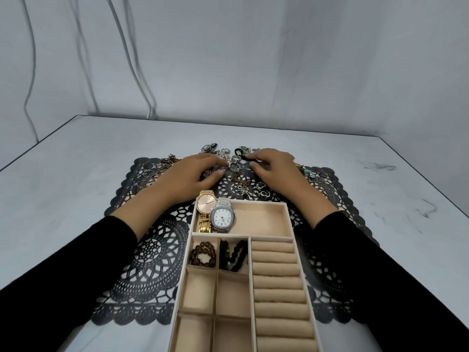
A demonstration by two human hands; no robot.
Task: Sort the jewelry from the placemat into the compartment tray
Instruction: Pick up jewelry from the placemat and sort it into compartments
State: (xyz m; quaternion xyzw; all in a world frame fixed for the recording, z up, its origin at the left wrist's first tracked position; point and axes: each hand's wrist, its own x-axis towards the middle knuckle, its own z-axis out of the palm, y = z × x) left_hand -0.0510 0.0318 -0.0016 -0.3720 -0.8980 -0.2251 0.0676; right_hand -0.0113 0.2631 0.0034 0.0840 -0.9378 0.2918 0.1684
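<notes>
- The left hand [195, 171] lies low over the far part of the placemat [152, 250]. Its fingers are almost straight and relaxed and hold nothing that I can see. The fingertips arrive at a group of rings [229, 161].
- The right hand [274, 168] is beside it, with fingers bent down onto a black band [241, 151]. I cannot tell whether it pinches the band or only touches it.
- The step in hand seems to be choosing the next piece from the crowded far edge. It is better to take one piece only, between thumb and forefinger, and lift it straight up. The rings and the charms [243, 185] lie very near to one another and can hook together or catch in the holes of the lace.
- The free hand can press the mat flat, so that it does not rise with the piece.
- The compartment tray [289, 219] stands on the near half of the mat, between the two forearms.
- Its wide far compartment holds a gold watch [206, 202] and a silver watch [222, 217], touching side by side. The gold one leans over the far rim.
- Next toward the person, the left small compartment holds a brown bead bracelet [203, 255] and its neighbour holds black bead bracelets [234, 254].
- The four nearer small compartments and the ring rolls [276, 278] on the right hold nothing. The rings probably belong between these rolls.
- Most jewelry is not yet sorted, and a small watch [208, 148] lies at the far edge.
</notes>
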